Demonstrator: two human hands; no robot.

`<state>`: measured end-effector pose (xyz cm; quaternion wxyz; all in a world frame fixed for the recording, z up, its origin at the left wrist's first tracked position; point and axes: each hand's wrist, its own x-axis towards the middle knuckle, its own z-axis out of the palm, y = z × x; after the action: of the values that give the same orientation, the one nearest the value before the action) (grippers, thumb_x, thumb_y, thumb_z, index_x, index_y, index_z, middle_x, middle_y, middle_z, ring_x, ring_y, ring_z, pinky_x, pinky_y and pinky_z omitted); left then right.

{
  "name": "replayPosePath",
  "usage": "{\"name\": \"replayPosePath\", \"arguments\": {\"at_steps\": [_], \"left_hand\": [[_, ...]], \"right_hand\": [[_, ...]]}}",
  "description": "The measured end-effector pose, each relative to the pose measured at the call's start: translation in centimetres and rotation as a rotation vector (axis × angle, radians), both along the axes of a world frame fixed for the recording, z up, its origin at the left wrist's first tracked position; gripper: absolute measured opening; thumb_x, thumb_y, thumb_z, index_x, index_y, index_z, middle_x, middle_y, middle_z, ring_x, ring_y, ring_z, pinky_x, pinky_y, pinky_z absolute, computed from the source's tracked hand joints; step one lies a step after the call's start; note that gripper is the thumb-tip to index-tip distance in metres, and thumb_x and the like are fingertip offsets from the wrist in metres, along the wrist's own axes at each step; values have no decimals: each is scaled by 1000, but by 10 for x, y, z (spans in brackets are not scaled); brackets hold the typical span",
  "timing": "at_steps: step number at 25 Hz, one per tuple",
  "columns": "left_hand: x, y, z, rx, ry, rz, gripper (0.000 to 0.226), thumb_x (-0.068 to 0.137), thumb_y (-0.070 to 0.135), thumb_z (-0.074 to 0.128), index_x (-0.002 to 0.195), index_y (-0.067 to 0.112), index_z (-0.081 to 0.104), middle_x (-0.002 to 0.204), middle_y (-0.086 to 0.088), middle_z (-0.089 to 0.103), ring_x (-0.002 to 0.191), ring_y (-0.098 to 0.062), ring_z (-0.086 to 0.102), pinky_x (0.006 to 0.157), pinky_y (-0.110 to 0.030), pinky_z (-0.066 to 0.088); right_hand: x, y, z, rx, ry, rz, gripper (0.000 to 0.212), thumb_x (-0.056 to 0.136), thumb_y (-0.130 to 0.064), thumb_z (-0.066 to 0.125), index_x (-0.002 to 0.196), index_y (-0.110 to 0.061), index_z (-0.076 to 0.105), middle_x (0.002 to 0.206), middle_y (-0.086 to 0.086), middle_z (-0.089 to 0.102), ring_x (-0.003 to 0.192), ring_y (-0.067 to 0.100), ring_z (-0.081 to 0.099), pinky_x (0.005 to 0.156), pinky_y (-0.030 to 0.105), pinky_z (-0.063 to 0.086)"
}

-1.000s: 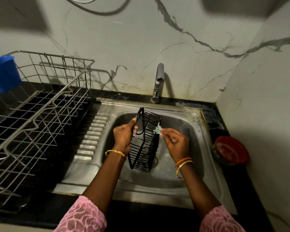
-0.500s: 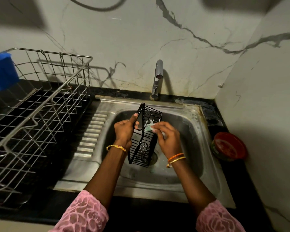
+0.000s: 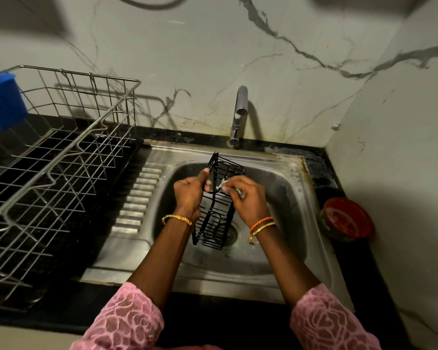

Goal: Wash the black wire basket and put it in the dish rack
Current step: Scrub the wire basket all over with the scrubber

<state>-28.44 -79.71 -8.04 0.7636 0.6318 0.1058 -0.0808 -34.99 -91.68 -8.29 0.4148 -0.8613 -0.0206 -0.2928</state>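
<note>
The black wire basket (image 3: 216, 218) stands on end over the steel sink (image 3: 283, 198), its lower end near the drain. My left hand (image 3: 189, 195) grips its upper left edge, thumb on the wire. My right hand (image 3: 248, 198) holds a small soapy green scrubber (image 3: 226, 185) and presses it against the basket's upper wires from the right. The silver wire dish rack (image 3: 61, 157) sits on the black counter to the left of the sink.
A chrome tap (image 3: 238, 114) rises behind the sink; no water is visible running. A blue plastic cup (image 3: 3, 102) hangs on the rack's far left. A red round tub (image 3: 345, 219) sits on the counter right of the sink, close to the side wall.
My right hand has slid the scrubber leftward and inward across the basket's upper part. My left hand keeps the same grip, and the basket stays upright in the sink.
</note>
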Motion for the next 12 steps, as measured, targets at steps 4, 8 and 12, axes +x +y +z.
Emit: {"name": "replayPosePath", "arguments": {"at_steps": [4, 8, 12], "left_hand": [[5, 3, -1, 11, 12, 29, 27, 83, 18, 71, 66, 1, 61, 42, 3, 56, 38, -2, 50, 57, -18, 43], [6, 2, 0, 5, 0, 44, 30, 85, 14, 69, 60, 2, 57, 38, 4, 54, 36, -2, 48, 48, -11, 43], [6, -1, -3, -1, 2, 32, 31, 84, 15, 69, 59, 3, 58, 41, 3, 55, 39, -5, 50, 53, -14, 45]], "right_hand": [[-16, -9, -15, 86, -9, -48, 9, 80, 0, 65, 83, -4, 72, 85, 3, 67, 82, 4, 60, 78, 12, 46], [-18, -15, -12, 283, -28, -153, 13, 77, 2, 69, 83, -9, 71, 82, 0, 65, 80, 7, 63, 75, 21, 50], [-5, 11, 6, 75, -12, -2, 10, 79, 1, 65, 85, -4, 72, 85, 2, 64, 84, 6, 58, 80, 11, 45]]}}
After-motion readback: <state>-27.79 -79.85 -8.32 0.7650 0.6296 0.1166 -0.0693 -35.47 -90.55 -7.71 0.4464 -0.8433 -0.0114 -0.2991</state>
